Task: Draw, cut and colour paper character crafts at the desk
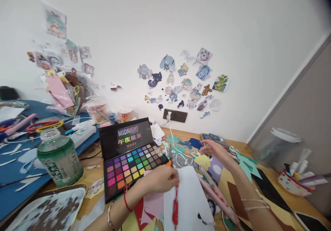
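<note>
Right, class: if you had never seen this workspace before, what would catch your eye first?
Probably the open black palette, bright with rows of colours, beside the left hand. Next, perhaps, the cluster of cartoon cutouts on the white wall beyond. The green jar to the palette's left might follow.

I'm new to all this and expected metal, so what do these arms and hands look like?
Human, not metal: no gloves, and no sleeves on the visible forearms. Behind the left hand sit a red cord bracelet and a silvery bangle; behind the right hand, thin pale bracelet strands.
</note>
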### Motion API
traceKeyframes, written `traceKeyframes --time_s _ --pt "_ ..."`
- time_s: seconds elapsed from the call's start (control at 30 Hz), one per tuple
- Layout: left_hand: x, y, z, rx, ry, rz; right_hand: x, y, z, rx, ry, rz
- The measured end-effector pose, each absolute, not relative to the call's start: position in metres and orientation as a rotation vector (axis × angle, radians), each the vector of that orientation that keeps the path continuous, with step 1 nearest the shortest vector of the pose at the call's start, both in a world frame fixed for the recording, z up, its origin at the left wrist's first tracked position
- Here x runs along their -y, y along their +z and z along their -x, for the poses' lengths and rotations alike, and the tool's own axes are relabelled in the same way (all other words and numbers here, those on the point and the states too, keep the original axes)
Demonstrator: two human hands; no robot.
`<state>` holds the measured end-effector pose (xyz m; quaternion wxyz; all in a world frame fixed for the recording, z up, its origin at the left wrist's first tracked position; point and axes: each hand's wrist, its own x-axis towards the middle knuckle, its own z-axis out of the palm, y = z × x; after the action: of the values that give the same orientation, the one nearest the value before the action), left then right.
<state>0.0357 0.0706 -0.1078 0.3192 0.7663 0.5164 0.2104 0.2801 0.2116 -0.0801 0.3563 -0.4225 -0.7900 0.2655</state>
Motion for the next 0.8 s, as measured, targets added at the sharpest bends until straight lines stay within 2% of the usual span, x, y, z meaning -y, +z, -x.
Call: traceKeyframes --time_s 0.13,0.33,0.53,0.7,0.8 --pt "-0.069 -0.114 -0.04 -1.354 0.494 -2.121 -0.222 -0.081 -0.295 2.185 0.467 1.304" --pt "-0.067 -0.117 -0.04 -1.323 0.399 -2.194 -0.202 -0.05 -0.333 2.391 0.039 1.602" --pt "-0.067 -0.123 -0.039 -1.301 0.299 -2.226 -0.169 -0.067 -0.386 2.425 0.371 1.609" --pt "-0.067 -0.126 -0.042 -1.299 0.256 -2.227 -0.164 -0.094 -0.403 2.221 0.119 1.763" --pt "-0.066 -0.126 -0.043 -1.305 0.246 -2.227 -0.157 -0.1 -0.399 2.317 0.139 1.739"
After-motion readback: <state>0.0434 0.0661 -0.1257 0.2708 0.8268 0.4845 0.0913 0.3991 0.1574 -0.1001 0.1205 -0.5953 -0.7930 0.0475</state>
